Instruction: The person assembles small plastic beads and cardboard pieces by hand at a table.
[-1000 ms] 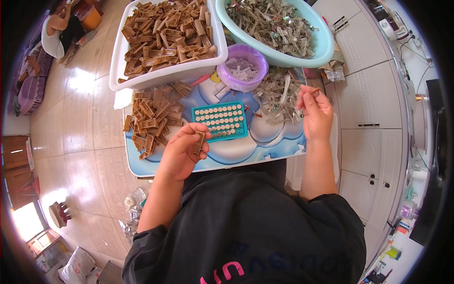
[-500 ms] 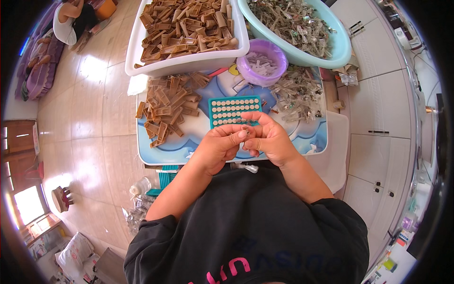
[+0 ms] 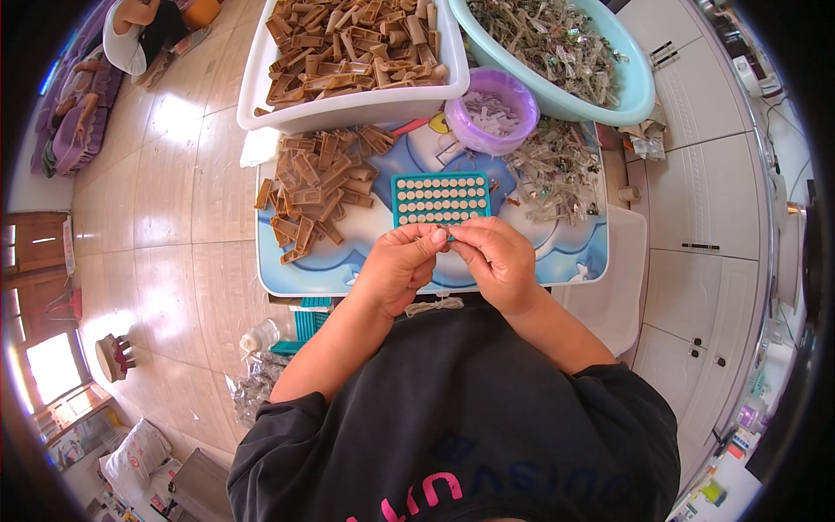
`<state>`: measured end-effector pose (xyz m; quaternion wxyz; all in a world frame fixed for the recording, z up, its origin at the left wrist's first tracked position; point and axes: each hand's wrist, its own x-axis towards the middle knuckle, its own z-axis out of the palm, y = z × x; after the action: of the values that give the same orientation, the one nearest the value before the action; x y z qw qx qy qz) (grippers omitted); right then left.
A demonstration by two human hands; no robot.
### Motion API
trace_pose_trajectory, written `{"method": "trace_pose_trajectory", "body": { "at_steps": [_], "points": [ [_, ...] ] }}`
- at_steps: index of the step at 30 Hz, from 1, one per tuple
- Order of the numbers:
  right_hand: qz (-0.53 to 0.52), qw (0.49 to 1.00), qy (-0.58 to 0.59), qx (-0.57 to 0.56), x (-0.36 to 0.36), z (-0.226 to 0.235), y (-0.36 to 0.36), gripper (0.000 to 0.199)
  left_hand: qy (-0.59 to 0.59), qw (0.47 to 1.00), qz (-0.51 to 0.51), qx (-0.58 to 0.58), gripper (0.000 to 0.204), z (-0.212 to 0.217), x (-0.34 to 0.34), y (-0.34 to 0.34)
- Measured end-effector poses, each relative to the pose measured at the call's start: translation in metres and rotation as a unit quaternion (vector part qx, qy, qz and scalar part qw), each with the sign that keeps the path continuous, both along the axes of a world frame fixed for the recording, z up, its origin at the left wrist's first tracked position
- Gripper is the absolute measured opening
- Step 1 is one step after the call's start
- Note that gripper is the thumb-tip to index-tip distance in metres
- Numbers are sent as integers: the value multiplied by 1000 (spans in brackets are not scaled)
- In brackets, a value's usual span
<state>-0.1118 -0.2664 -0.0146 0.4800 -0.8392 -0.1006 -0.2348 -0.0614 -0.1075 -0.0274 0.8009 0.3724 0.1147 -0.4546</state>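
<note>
Just in front of the teal tray (image 3: 395,198), my left hand (image 3: 393,268) and my right hand (image 3: 500,263) meet at their fingertips. Both are closed in a pinch around something tiny that I cannot make out. Rows of round cream pieces (image 3: 441,195) fill the tray, whose near edge is partly hidden by my fingers. On its left lies a heap of brown trough-shaped plastic pieces (image 3: 323,178). Clear plastic parts with shiny bits (image 3: 552,178) are piled on its right. A purple-lined bucket (image 3: 491,143) behind the tray holds small whitish strips.
A white tub (image 3: 357,111) full of brown pieces and a light blue basin (image 3: 641,91) of clear parts stand at the back. The blue patterned table (image 3: 557,252) ends just before my body. White cabinets (image 3: 700,191) line the right; another person (image 3: 130,39) sits far left.
My right hand's fingers, stretched over the tray's near corner before, have drawn in to meet the left fingertips. More of the tray's near row now shows. The whole view has shifted slightly.
</note>
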Motion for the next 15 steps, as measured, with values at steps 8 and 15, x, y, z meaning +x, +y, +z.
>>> {"method": "trace_pose_trajectory", "body": {
  "at_steps": [8, 15],
  "points": [
    [4, 1000, -5, 3, 0, -2, -2, 16, -24, 997, -35, 57, 20, 10, 3, 4],
    [27, 1000, -3, -5, 1, -3, -3, 15, -27, 995, -34, 94, 20, 14, 5, 6]
  ]
}}
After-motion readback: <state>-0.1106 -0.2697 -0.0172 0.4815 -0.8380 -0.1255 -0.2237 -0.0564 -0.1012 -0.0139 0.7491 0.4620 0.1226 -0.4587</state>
